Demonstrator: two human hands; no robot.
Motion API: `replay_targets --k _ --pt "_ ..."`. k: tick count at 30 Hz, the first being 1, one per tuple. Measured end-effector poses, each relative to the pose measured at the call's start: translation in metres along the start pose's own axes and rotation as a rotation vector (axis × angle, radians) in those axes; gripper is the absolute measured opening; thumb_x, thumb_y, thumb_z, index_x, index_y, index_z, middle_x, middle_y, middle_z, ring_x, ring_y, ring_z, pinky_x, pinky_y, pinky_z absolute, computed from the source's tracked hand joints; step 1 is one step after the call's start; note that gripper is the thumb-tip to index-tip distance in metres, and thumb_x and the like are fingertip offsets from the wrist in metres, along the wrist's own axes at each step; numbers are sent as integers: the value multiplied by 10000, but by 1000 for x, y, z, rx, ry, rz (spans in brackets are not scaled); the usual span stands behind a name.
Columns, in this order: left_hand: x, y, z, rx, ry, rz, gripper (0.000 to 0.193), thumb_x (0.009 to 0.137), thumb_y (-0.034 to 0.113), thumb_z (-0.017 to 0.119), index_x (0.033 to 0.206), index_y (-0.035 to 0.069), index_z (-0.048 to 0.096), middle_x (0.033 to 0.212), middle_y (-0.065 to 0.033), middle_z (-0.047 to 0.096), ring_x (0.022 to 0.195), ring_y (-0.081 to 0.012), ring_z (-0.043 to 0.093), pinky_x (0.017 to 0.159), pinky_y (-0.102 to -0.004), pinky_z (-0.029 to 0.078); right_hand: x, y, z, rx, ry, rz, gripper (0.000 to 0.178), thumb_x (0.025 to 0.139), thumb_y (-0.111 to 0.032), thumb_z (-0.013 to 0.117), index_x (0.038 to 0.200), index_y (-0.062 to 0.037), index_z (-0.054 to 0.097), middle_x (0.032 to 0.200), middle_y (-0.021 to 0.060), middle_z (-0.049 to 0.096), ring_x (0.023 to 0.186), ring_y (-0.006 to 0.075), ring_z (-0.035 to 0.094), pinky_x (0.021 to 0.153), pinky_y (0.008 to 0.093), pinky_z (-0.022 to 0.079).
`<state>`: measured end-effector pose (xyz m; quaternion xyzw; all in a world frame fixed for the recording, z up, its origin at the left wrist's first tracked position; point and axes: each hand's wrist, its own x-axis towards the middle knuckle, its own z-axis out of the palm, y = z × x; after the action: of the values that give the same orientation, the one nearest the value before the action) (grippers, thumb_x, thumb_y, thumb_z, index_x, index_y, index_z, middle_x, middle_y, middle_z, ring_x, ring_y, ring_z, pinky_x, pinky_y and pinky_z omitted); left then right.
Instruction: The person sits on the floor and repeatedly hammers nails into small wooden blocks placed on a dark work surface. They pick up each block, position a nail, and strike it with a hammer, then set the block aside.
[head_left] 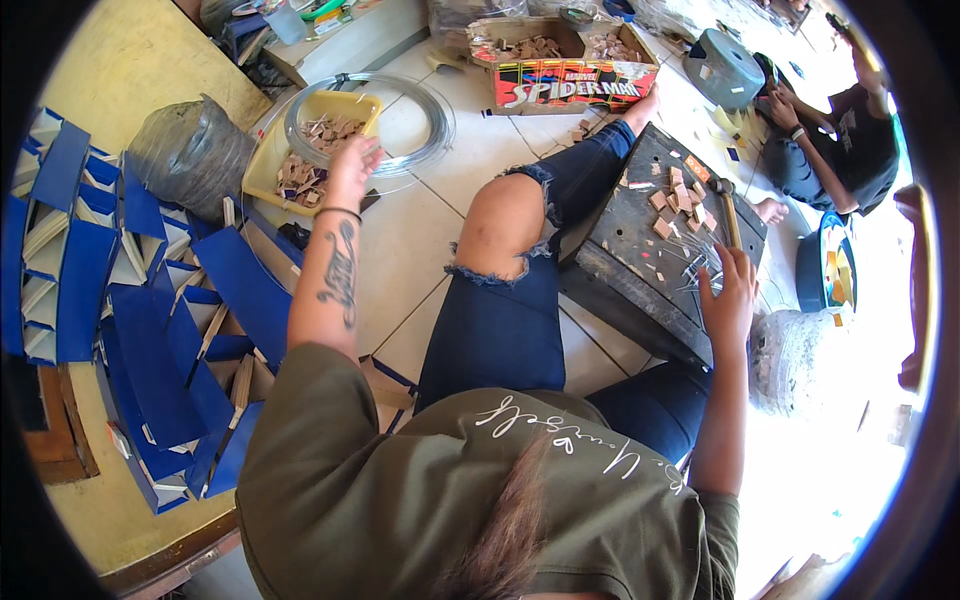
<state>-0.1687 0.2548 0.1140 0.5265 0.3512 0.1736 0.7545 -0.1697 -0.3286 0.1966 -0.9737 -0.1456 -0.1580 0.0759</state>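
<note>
My left hand (352, 168) reaches out over the right edge of a yellow plastic tray (258, 166), its fingers loosely bent and nothing visible in them. Small brown wooden pieces (318, 140) lie in that tray, and a coil of silvery wire (440, 130) rests across its edge beside the hand. On the right, my right hand (730, 290) is over a dark low work block (625, 240), fingers apart beside thin cut wires (697, 262). A hammer (732, 212) lies just past its fingertips. Several small wooden pieces (682, 203) are heaped farther up the block.
Stacked blue-and-cream folded card boxes (150, 350) fill the left side beside a grey plastic-wrapped bundle (190, 155). A printed cardboard box (570, 85) of wooden pieces stands ahead on the tiled floor. At the far right another person (840, 140) sits near a blue tub (828, 262).
</note>
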Motion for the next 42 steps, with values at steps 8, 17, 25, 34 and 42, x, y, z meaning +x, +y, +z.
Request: replay_targets --k 8,17,25,34,42 --pt "-126 -31 136 489 -417 690 336 934 94 616 1261 30 571 1072 -69 683 917 -137 641 843 -278 507 31 -1 13 -37 -73 -4 87 840 -150 673 913 -103 663 964 65 617 1020 278 582 864 430 419" --pt "-165 -24 257 821 -773 1265 333 842 169 670 1144 29 645 1094 -149 636 1053 -341 586 938 -410 467 26 23 4 517 21 186 100 802 -100 722 875 -35 700 838 64 666 732 168 619 678 302 489" --pt "-165 -62 325 1119 -761 1367 465 889 337 628 1250 44 618 1198 -100 608 1116 -292 543 947 -412 438 20 38 2 1218 -50 490 136 869 -94 663 962 3 676 871 39 705 758 72 588 699 218 451" --pt "-160 -78 348 1127 -681 1390 208 818 315 701 945 164 768 1104 -61 640 1080 -252 554 900 -439 423 19 33 -1 1457 57 552 75 909 -84 593 915 -15 623 901 70 689 742 88 614 633 208 463" --pt "-168 -78 337 978 -661 1463 160 751 241 764 885 156 742 1051 -36 635 1034 -247 568 846 -406 430 10 15 13 1340 17 468 92 962 -72 587 1017 -2 566 894 80 683 735 104 631 620 226 503"
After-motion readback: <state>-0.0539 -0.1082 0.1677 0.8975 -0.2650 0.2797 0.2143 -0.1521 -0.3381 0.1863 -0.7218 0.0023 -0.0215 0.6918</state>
